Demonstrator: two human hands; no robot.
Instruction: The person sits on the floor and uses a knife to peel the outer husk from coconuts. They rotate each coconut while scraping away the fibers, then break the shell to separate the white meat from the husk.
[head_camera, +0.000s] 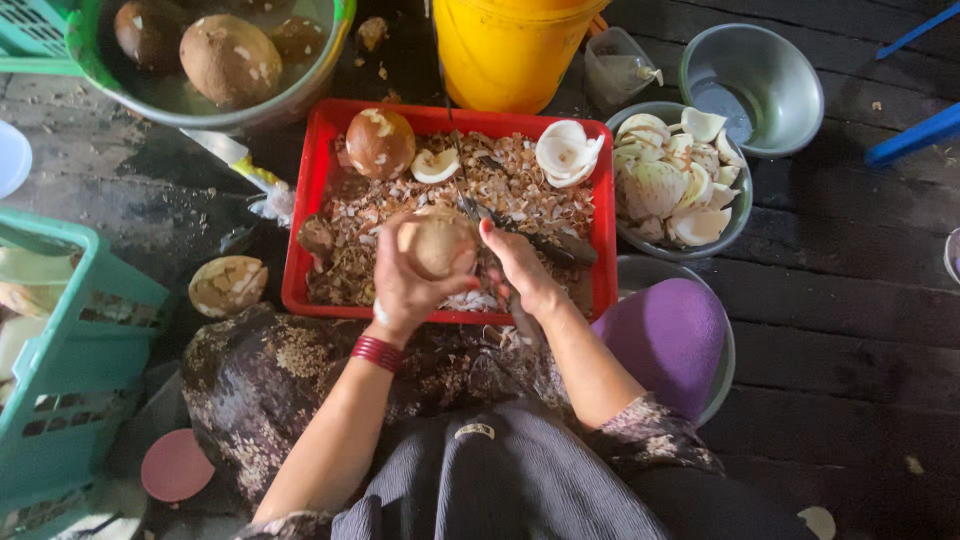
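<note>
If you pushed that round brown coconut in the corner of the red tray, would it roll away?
Probably a little. The brown coconut looks round, so it would likely roll, but the red tray wall and the bed of shavings should stop it soon. It looks whole and solid, so it is probably heavy and hard rather than fragile.

Dark plank floor (830, 300) in front of me, w/ a red tray (310, 200) of shell scraps at centre. Around it: yellow bucket (510, 50), metal bowl of white pieces (740, 215), empty metal bowl (790, 60), green basin (330, 60), teal basket (80, 330), one loose coconut (227, 285) left of tray.
</note>
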